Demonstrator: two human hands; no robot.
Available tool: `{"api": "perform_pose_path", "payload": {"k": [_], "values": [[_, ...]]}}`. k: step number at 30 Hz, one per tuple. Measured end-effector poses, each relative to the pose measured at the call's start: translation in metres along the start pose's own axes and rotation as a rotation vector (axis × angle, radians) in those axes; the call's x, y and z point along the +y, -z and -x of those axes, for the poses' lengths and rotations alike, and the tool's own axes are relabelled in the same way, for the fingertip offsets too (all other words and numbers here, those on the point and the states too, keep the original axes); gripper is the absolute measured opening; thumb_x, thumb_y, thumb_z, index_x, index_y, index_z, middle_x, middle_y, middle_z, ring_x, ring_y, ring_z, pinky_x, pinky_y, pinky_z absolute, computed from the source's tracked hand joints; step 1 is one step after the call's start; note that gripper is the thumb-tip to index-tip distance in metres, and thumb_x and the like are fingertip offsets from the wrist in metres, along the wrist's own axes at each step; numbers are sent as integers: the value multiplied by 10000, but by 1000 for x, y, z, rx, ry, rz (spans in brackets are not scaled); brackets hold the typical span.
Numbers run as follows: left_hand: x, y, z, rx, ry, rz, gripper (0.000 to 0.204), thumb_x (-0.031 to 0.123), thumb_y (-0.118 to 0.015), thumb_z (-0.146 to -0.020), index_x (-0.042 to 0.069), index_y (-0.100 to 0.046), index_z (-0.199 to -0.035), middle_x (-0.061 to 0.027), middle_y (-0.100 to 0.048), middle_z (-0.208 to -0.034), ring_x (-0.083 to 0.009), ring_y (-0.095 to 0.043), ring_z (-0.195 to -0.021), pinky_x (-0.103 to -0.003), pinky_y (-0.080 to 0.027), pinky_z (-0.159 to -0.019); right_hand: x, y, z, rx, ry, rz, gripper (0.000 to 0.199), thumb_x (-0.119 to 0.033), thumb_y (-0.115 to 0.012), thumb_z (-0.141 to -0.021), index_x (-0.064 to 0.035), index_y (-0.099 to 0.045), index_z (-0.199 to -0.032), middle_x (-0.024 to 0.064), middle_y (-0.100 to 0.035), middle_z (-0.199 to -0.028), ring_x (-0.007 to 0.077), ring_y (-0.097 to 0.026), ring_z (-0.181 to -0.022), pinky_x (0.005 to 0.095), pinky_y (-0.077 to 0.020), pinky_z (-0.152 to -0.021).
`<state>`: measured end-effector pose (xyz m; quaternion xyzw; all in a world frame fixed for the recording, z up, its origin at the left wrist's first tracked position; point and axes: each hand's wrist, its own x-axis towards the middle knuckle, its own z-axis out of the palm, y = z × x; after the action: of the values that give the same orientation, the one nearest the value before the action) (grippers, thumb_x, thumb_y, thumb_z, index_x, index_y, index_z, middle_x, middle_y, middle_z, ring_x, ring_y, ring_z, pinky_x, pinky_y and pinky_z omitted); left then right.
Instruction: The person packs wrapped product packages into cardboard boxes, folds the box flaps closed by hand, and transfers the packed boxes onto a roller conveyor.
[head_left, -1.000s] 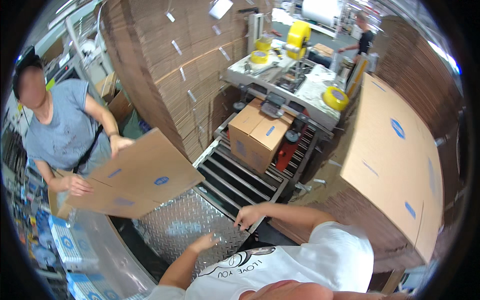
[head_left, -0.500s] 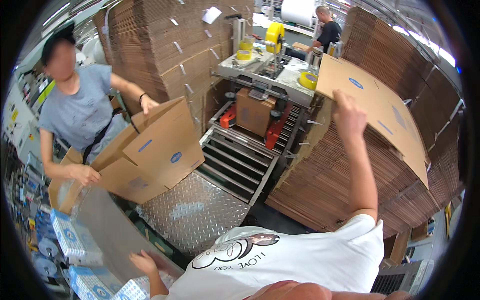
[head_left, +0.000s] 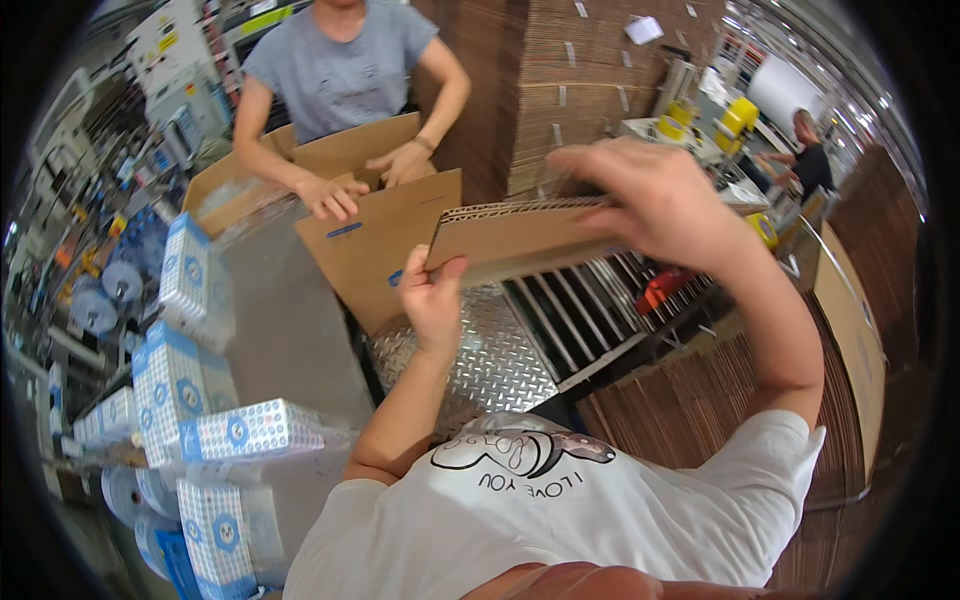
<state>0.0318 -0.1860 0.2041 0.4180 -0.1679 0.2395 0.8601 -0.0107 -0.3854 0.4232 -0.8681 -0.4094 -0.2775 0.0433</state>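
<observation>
A folded cardboard carton (head_left: pixel 525 240) is held up in front of my chest, its corrugated edge facing up. My left hand (head_left: pixel 435 300) pinches its left end, thumb on the near face. My right hand (head_left: pixel 665 205), smeared by motion, is at its right end, with the thumb against the board and the fingers reaching over the top edge. Just beyond, a co-worker's hands (head_left: pixel 335 195) rest on an opened carton (head_left: pixel 385 235) at the metal table (head_left: pixel 285 300).
Blue-and-white patterned packs (head_left: pixel 175 390) line the table's left side. A roller conveyor (head_left: pixel 575 320) runs behind a diamond-plate sheet (head_left: pixel 490 350). Stacked flat cartons (head_left: pixel 680 410) stand at right, more (head_left: pixel 590 90) at the back. Yellow tape rolls (head_left: pixel 738 118) sit on the machine. Another person (head_left: pixel 810 160) is farther off.
My view has swung left. My right hand has brought a flat carton over from the right-hand stack, and my left hand has risen to grip it. The co-worker's hands have moved on their carton.
</observation>
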Motion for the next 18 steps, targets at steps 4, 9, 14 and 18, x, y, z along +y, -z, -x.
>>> {"api": "perform_pose_path", "payload": {"k": [4,9,14,18], "values": [[-11,123,-3,146,84,-135,164,11,-679,-857,12,-613,-1007,-19,-654,-973,-95,-588,-877,-247,-468,-815,118,-47,122,-327,-303,111,398,-158,-777,-673,-47,-639,-1029,147,-654,-907,368,-627,-866,424,-503,-748],[-22,199,32,546,162,-502,496,241,-599,-954,-28,-376,-1306,-114,-525,-1220,-196,-497,-1130,-317,-388,-981,111,-165,187,-420,-547,-109,339,-397,-643,-841,-60,-666,-867,178,-649,-742,370,-638,-726,440,-497,-662],[7,134,-7,507,32,-767,678,258,-643,-920,-43,-267,-1396,-162,-393,-1367,-252,-382,-1261,-362,-283,-1075,90,-155,140,-743,-822,-265,645,-625,-497,-878,-26,-737,-848,201,-653,-691,352,-657,-717,409,-507,-679],[7,167,-12,495,99,-886,888,303,-688,-874,-105,-153,-1453,-257,-198,-1511,-333,-222,-1408,-395,-193,-1144,101,-169,122,-673,-985,-584,696,-689,-583,-794,-18,-747,-878,197,-679,-737,314,-682,-774,386,-517,-722]]}}
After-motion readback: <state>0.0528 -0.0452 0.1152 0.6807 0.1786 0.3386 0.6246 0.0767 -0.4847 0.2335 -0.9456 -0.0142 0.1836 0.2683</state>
